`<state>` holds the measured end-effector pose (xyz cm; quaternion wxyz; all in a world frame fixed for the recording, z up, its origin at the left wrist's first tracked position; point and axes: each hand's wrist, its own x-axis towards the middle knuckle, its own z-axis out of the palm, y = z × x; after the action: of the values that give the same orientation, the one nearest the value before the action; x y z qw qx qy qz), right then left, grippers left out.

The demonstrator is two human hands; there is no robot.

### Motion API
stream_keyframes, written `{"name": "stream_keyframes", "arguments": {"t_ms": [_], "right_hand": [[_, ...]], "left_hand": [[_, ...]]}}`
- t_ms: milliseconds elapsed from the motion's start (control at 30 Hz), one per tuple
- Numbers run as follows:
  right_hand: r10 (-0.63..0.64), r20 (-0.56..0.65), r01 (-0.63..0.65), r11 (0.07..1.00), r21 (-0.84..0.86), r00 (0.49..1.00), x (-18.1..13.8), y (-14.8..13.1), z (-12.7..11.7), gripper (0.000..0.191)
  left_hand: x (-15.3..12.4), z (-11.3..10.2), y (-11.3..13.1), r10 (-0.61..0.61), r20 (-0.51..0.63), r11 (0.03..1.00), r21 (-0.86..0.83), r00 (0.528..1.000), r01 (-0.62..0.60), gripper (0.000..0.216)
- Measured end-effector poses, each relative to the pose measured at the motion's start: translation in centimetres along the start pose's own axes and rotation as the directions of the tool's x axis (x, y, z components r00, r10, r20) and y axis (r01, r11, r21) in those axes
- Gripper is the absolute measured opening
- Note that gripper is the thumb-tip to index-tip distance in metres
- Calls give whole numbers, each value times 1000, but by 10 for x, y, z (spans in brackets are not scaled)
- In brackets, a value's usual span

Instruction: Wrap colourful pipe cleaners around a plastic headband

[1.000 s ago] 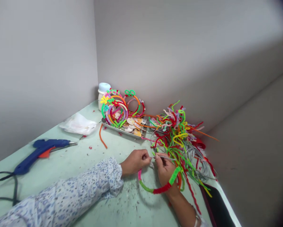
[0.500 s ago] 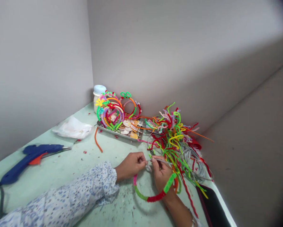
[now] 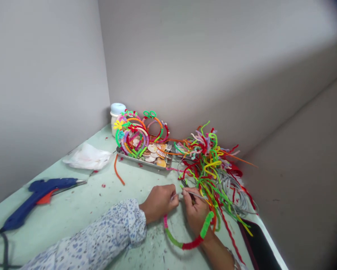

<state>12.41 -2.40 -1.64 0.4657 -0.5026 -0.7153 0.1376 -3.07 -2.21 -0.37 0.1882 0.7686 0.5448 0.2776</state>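
Note:
A headband [image 3: 191, 245], wrapped in pink, green, red and bright green pipe cleaner, hangs as an open curve below my hands. Its pink end runs up to my left hand [image 3: 161, 202], which is closed on it, the fingers curled. My right hand [image 3: 196, 210] pinches a thin grey strand [image 3: 195, 194] between thumb and finger, close to my left fingertips. The headband's bright green end lies by my right wrist. Exactly how strand and headband meet is hidden by my fingers.
Finished-looking pipe-cleaner headbands [image 3: 133, 137] rest on a metal tray [image 3: 140, 162] of round pieces. To the right lies a tangle of pipe cleaners [image 3: 210, 165] and grey wire [image 3: 237, 193]. A blue glue gun [image 3: 39, 197], plastic bag [image 3: 88, 156], lidded jar [image 3: 117, 109] and dark phone-like slab [image 3: 260, 243] are around.
The view has shifted slightly, so most things sit a little lower. My left hand has turned over somewhat, its knuckles now more upward. My right hand keeps its pinch on the strand.

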Motion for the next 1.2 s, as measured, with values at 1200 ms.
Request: {"name": "stream_keyframes", "arguments": {"t_ms": [1200], "right_hand": [[-16, 24, 17, 999, -36, 1000, -1, -3, 4, 16]], "left_hand": [[-2, 1, 10, 98, 174, 893, 419, 980, -163, 18]]}}
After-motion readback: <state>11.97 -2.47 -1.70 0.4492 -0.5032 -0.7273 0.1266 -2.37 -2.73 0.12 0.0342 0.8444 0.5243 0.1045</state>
